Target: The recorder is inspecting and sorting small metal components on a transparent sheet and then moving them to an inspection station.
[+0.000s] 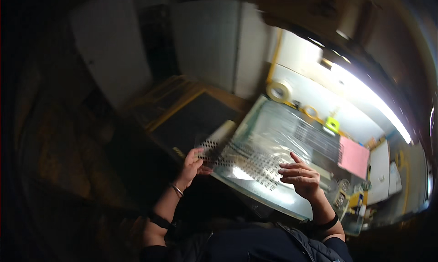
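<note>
A clear film sheet [258, 167] printed with rows of small dark marks slants above the near left part of a glass-topped work table [285, 199]. My left hand [188, 169] pinches its left end, fingers closed on the edge. Over the sheet's right side hovers my right hand [302, 175], its fingers stretched out and apart; nothing shows in its grasp. Whether its fingertips touch the film I cannot tell. Part of the sheet by my left hand is blurred.
Clear plastic film [278, 127] covers the table's back. Along the far edge are a wide tape roll [278, 91], a yellow tape roll [311, 112] and a bright green item [332, 124]. Pink paper [353, 157] lies right. A dark board [196, 120] is left; a lit tube lamp [372, 97] hangs overhead.
</note>
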The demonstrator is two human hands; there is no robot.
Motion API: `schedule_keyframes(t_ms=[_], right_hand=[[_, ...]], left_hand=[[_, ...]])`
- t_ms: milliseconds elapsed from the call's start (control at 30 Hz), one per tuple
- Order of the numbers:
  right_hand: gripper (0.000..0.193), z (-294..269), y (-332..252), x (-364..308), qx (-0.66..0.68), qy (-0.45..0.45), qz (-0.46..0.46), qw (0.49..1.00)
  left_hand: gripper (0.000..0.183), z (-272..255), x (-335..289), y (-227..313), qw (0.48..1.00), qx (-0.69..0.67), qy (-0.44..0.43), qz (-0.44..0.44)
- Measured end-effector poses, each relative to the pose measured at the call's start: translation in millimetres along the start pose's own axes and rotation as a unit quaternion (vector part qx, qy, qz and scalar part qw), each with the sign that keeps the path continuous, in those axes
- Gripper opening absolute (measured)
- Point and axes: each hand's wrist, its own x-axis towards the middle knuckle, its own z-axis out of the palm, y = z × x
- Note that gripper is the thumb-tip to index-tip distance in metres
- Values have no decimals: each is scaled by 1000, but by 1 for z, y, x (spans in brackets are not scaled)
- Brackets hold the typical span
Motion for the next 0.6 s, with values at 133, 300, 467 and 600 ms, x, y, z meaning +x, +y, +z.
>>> schedule_keyframes(t_ms=[133,300,467,600], right_hand=[[24,81,-12,103,134,-78,-63,986],[26,174,-13,199,323,-158,-96,928],[16,276,-4,289,403,-238,-112,877],[26,367,19,344,443,-253,-111,853]], left_hand=[[44,-127,-59,-9,987,-49,154,20],[40,-242,-130,-23,962,-112,249,-2],[31,-326,-164,-40,926,-309,210,-54],[39,-384,-161,24,921,-338,170,-98]])
